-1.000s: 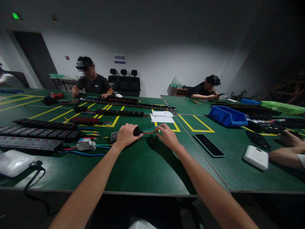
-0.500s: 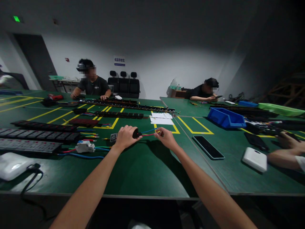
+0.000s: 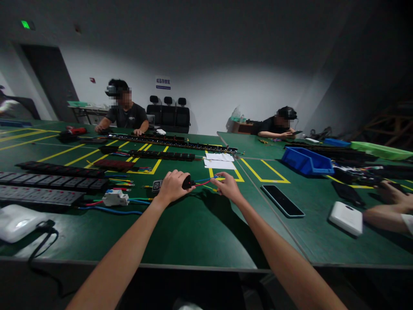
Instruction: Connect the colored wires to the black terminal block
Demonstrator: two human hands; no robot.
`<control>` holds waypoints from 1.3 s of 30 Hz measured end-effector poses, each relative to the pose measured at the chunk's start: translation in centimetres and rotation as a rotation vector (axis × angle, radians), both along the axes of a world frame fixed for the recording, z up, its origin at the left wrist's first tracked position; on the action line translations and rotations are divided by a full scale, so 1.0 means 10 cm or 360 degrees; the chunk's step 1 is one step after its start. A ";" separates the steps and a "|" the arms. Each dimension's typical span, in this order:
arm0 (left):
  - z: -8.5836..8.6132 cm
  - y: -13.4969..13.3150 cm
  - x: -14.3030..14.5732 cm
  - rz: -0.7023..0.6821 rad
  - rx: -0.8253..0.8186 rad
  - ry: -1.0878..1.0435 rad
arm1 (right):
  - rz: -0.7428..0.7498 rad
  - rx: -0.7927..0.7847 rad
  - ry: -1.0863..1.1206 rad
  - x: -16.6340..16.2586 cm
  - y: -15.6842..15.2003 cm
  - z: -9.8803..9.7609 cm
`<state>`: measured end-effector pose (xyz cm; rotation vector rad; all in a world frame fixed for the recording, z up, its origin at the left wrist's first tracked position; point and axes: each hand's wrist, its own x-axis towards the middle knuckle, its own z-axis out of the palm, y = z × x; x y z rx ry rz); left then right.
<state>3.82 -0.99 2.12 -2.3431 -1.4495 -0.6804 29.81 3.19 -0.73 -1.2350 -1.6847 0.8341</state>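
Observation:
Near the middle of the table, my left hand [image 3: 173, 186] is wrapped over a small black device [image 3: 187, 182]. A pale label with a dark square pattern faces up at its left end, and most of its body is hidden under my palm. Blue, red and yellow-green wires [image 3: 202, 182] come out of its right end. My right hand [image 3: 227, 184] pinches the tip of the blue wire, and the red wire's end runs to the same fingertips. The yellow-green wire droops below them, its tip close to my fingers.
Power strips [image 3: 41, 196] and a white breaker [image 3: 115, 197] with wires lie to the left. White paper sheets [image 3: 219, 161] lie beyond my hands. On the right are a phone [image 3: 282, 201], a white box [image 3: 346, 218], a blue bin [image 3: 306, 161] and another person's hands [image 3: 392, 202]. Two people sit opposite.
My right hand has moved slightly right. The yellow-green wire, earlier bunched at my fingertips, now hangs apart below the blue and red ones. My left hand keeps its grip on the device.

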 end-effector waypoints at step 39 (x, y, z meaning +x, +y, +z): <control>-0.02 0.01 -0.02 0.0092 0.0093 -0.0006 | -0.0041 0.0465 -0.0434 -0.04 -0.06 0.08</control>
